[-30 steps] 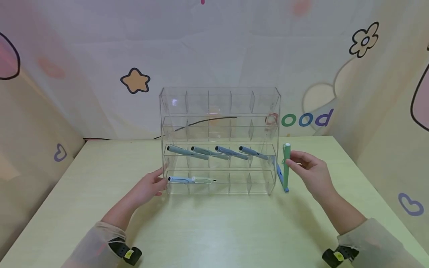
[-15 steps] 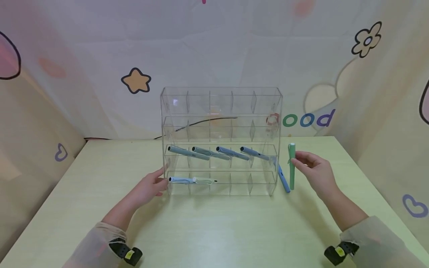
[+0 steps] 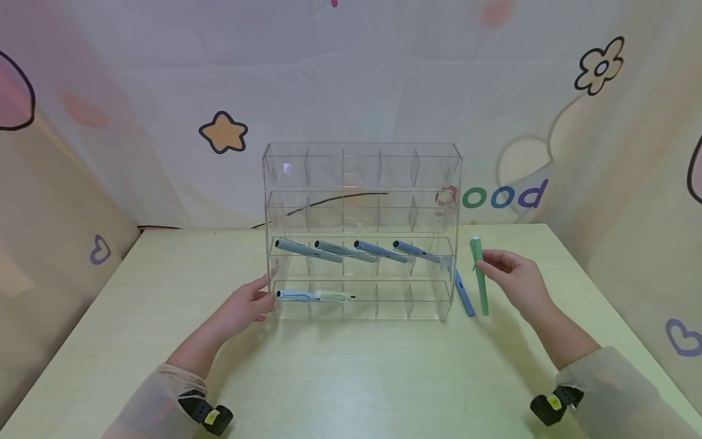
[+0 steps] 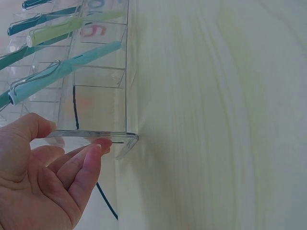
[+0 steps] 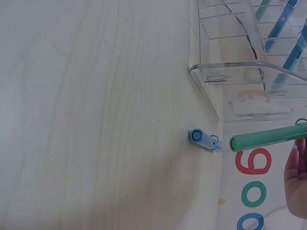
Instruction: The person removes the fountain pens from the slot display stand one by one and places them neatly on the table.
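Observation:
A clear acrylic pen rack [image 3: 362, 210] with tiers of divided compartments stands on the table. My left hand [image 3: 249, 305] holds its left side panel, thumb on one face and fingers on the other in the left wrist view. Beyond the rack's right side, my right hand [image 3: 515, 280] pinches a green capped pen [image 3: 479, 277] by its upper part. The pen is slightly tilted, clip end up, and apart from the rack. A blue pen [image 3: 464, 294] lies on the table between that pen and the rack. Several blue and teal pens [image 3: 307, 250] rest slanted in the third tier.
In the lowest tier lie a light blue pen [image 3: 296, 296] and a pale green pen [image 3: 331, 296], end to end in the head view. Behind the light wooden table [image 3: 351, 378] hangs a printed cloth backdrop [image 3: 362, 73].
My right hand has moved slightly right with the green pen, away from the rack. The pen's lower end has swung right, leaving the blue pen on the table more visible. My left hand stays put.

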`<action>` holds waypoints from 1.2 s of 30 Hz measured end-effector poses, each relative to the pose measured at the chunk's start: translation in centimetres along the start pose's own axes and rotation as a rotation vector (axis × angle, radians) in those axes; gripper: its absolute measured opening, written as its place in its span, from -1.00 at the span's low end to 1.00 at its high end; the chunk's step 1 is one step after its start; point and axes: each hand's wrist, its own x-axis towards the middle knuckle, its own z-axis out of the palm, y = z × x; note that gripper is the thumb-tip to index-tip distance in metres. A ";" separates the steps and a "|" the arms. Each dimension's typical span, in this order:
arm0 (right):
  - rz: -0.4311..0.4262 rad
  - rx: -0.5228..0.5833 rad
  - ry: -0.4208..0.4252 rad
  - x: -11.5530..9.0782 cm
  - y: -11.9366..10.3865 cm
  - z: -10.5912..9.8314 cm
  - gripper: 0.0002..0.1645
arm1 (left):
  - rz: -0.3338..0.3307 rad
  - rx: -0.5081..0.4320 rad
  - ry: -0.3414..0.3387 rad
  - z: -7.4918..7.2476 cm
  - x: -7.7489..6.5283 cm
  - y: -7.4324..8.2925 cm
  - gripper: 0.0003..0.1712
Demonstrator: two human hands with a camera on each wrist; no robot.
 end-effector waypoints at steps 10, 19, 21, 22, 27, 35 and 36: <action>0.020 -0.050 -0.042 1.1 0.3 0.2 -0.34 | 0.008 -0.001 0.008 -0.1 0.0 0.0 -0.30; 0.031 -0.080 -0.080 1.8 1.0 0.2 -0.35 | -0.002 0.003 0.010 -0.2 0.0 0.0 -0.29; 0.030 -0.081 -0.087 2.0 1.2 0.2 -0.35 | -0.002 -0.001 0.007 -0.3 0.0 0.0 -0.29; 0.029 -0.083 -0.091 2.1 1.4 0.2 -0.35 | 0.000 -0.003 0.004 -0.2 0.0 0.0 -0.29; 0.044 -0.079 -0.104 2.4 1.9 0.0 -0.33 | 0.007 -0.013 -0.001 -0.1 0.0 -0.2 -0.29; 0.105 -0.065 -0.129 2.9 2.2 0.1 -0.34 | 0.003 -0.012 -0.001 -0.1 0.1 -0.1 -0.29; 0.104 -0.070 -0.131 3.1 2.2 0.2 -0.35 | 0.002 -0.015 -0.003 -0.1 0.1 -0.1 -0.29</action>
